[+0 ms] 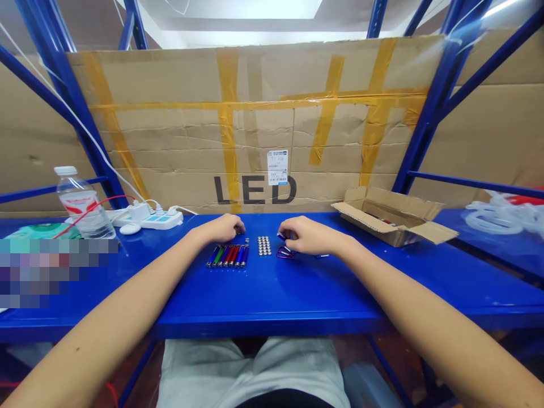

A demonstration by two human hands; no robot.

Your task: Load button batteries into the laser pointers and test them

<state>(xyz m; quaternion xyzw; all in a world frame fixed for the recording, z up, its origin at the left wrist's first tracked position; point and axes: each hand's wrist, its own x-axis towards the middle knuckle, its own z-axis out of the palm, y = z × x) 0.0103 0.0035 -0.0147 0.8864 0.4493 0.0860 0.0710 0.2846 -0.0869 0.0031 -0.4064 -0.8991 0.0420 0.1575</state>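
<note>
My left hand (pixel 226 228) rests on the blue table with its fingers curled down and pressed together, behind a row of slim metal tubes (pixel 228 256) in blue, green, red and purple. Its fingertips hide whatever they may hold. A couple of tiny silver pieces (pixel 247 241) lie just right of it. Small round button cells (pixel 264 246) stand in a neat grid between my hands. My right hand (pixel 304 236) is closed, pinching a small dark tube with a silver end (pixel 281 236). Below its fingers lies a purple carabiner (pixel 285 254), and a small blue piece (pixel 322 256) shows under the palm.
An open cardboard box (pixel 389 218) stands at the right. On the left are a water bottle (pixel 85 207) and a white power strip (pixel 157 218) with cables. A large cardboard sheet (pixel 182 136) closes off the back between blue posts; clear plastic (pixel 497 218) lies far right.
</note>
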